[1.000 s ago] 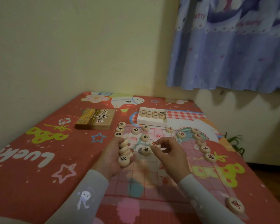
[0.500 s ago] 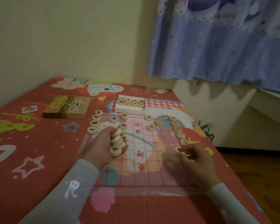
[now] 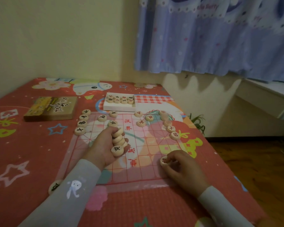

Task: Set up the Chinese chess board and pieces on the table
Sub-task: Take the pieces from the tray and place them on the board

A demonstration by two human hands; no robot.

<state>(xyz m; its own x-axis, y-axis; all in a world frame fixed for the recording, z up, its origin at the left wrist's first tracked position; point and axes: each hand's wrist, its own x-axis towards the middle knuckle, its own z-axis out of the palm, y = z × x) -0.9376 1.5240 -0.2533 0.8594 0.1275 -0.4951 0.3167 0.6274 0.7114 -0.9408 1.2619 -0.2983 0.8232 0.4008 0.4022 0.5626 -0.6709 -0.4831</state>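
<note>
A thin chess board sheet (image 3: 143,169) with red grid lines lies on the red patterned table cover. Several round wooden pieces stand along its left edge (image 3: 79,131), its far edge (image 3: 113,113) and its right edge (image 3: 175,135). My left hand (image 3: 103,148) hovers over the board's middle and grips a stack of several pieces (image 3: 118,141). My right hand (image 3: 182,169) is at the board's near right edge and pinches one red-lettered piece (image 3: 164,161) against the sheet. A lone black-lettered piece (image 3: 54,186) lies off the board beside my left sleeve.
A white tray (image 3: 120,108) holding several pieces sits beyond the board. The brown box lid (image 3: 52,108) lies at the far left. The table's right edge drops to a wooden floor (image 3: 252,161). A wall, a blue curtain and a small plant (image 3: 197,123) stand behind.
My right hand went from the board's middle to its right side, then toward me, and now pinches a red piece at the near right edge. My left hand kept its stack.
</note>
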